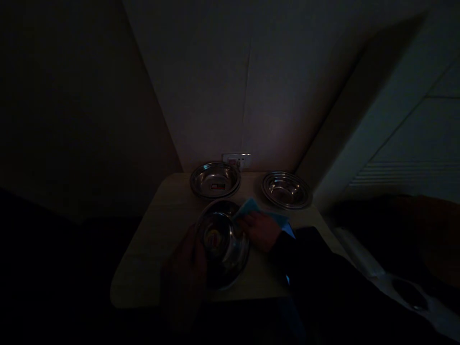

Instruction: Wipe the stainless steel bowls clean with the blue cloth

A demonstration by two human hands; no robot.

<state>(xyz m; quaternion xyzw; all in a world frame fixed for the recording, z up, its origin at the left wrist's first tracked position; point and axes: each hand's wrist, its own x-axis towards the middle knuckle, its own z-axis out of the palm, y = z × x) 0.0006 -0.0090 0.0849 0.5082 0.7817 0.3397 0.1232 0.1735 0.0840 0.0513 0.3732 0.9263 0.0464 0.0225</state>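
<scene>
Dim light covers the scene. My left hand (187, 273) grips the left rim of a shiny metal bowl (233, 254), tilted above the table's front half. A round label shows on the bowl's surface. My right hand (261, 231) is closed on a light blue cloth (249, 207) at the bowl's upper right side. Part of the cloth spreads out behind the knuckles. Just behind the held bowl, the rim of another metal bowl (221, 206) shows, mostly hidden.
At the back left of the pale table (143, 268) stand stacked metal basins (215, 181), the top one labelled. More nested metal bowls (286, 190) sit at the back right. A wall socket (237, 160) is behind. Beside my right sleeve lies a dark flat object (309, 235).
</scene>
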